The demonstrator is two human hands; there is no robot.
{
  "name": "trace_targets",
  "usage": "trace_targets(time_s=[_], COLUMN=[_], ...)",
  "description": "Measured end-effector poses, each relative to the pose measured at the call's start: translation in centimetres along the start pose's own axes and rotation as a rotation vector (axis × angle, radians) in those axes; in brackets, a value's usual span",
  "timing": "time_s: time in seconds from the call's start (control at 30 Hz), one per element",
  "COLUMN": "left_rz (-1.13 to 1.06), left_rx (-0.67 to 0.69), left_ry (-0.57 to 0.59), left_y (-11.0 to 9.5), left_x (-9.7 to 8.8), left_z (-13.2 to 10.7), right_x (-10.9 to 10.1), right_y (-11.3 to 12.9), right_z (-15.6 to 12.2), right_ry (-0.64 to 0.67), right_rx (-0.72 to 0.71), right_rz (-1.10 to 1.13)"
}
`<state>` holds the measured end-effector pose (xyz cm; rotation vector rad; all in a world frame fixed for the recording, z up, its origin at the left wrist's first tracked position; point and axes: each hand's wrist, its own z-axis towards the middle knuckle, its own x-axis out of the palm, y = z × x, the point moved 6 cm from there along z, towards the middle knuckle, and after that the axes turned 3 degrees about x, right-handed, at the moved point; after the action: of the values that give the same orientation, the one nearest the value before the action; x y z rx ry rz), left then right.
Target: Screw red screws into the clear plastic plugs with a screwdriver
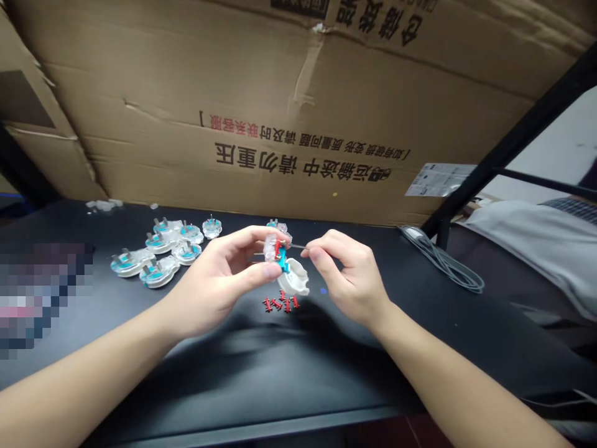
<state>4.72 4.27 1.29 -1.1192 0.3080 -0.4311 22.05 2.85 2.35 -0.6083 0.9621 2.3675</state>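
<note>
plug (275, 246) gripped in left hand (219, 277); right hand (349, 277) pinching pin (298, 246); seven plugs (159, 242) nearby

A large cardboard carton (280, 81) with Chinese print, coiled grey cable (443, 264) on a black tabletop (466, 336), black metal frame (508, 146)

We count seven clear plug housings (159, 242) on the table (298, 386) (an eighth (277, 225) sits half hidden), one white cap (293, 281), and about six red pins (280, 303).

A black table (326, 386) carries clear plugs (158, 272) left of a small heap of red pins (281, 304), with a grey cable (443, 264) coiled to its right.
</note>
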Motion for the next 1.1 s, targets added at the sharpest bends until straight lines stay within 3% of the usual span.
trace_targets(time_s=[0.53, 0.7, 0.87, 1.1], left_rz=[0.014, 0.187, 0.526, 0.435], left_rx=[-0.009, 0.015, 0.122, 0.063], left_ry=[0.017, 0.012, -0.049, -0.072], left_y=[0.1, -0.3, -1.0, -0.9], left_x=[0.1, -0.1, -0.7, -1.7], left_z=[0.0, 0.0, 0.1, 0.3], right_x=[0.0, -0.3, -1.6, -3.3], right_y=[0.1, 0.2, 0.7, 0.5], right_z=[0.0, 0.0, 0.1, 0.0], right_ry=[-0.014, -0.042, -0.148, -0.150], right_rx=[-0.017, -0.038, -0.136, -0.270], right_rz=[0.033, -0.027, -0.145, -0.105])
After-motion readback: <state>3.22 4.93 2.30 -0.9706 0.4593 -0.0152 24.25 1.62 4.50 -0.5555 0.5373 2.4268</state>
